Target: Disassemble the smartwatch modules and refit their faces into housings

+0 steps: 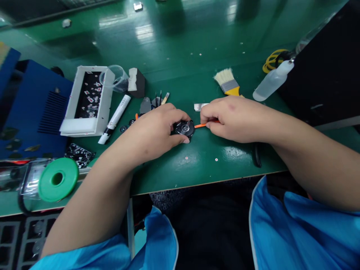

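Observation:
A small round black part (pixel 185 128) with a clear centre is held by its edges between the thumb and fingers of my left hand (pixel 160 131), just above the green bench. My right hand (pixel 233 118) pinches a thin orange stick (pixel 200 125), whose tip points left and reaches the right edge of the black part. Whether the tip touches the part is too small to tell. Behind my right fingers lies a small metal plate (pixel 200 107). Tweezers (pixel 158 99) and small dark parts lie beyond my left hand.
On the left are a white tray (pixel 106 107), a clear cup (pixel 119 78), a marker (pixel 114 119), a green spool (pixel 58 179) and a blue box (pixel 50 108). A brush (pixel 228 82) and squeeze bottle (pixel 272 81) stand behind my right hand. The bench's front edge (pixel 197 184) is near.

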A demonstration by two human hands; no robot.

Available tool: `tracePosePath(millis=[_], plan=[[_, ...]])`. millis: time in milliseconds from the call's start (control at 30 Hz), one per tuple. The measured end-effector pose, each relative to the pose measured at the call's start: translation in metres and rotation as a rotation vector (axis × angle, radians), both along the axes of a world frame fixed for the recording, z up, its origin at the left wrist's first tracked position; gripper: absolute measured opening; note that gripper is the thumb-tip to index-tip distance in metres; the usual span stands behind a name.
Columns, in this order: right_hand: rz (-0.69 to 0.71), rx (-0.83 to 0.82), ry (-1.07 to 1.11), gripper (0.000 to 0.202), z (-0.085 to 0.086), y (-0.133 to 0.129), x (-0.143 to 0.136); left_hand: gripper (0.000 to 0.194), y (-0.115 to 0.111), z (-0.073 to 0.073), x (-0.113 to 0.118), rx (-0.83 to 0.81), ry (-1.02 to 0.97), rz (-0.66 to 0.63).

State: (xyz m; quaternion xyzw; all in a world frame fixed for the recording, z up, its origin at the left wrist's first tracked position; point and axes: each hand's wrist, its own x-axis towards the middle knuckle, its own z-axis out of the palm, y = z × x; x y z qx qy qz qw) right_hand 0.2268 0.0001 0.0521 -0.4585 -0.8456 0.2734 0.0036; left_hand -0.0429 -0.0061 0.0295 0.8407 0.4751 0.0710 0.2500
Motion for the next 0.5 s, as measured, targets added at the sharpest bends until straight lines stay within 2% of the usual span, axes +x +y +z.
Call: tracePosePath(millis=[167,500], plan=[[0.007,0.026,-0.013,0.018,0.000,-0.001,-0.003,0.042,0.003,0.002,0.000,-0.005,0.016,-0.033],[0.088,0.092,-0.031,0.022,-0.002,0.001,-0.003,0.046,0.002,0.026,0.020,-0.097,0.217,-0.015]])
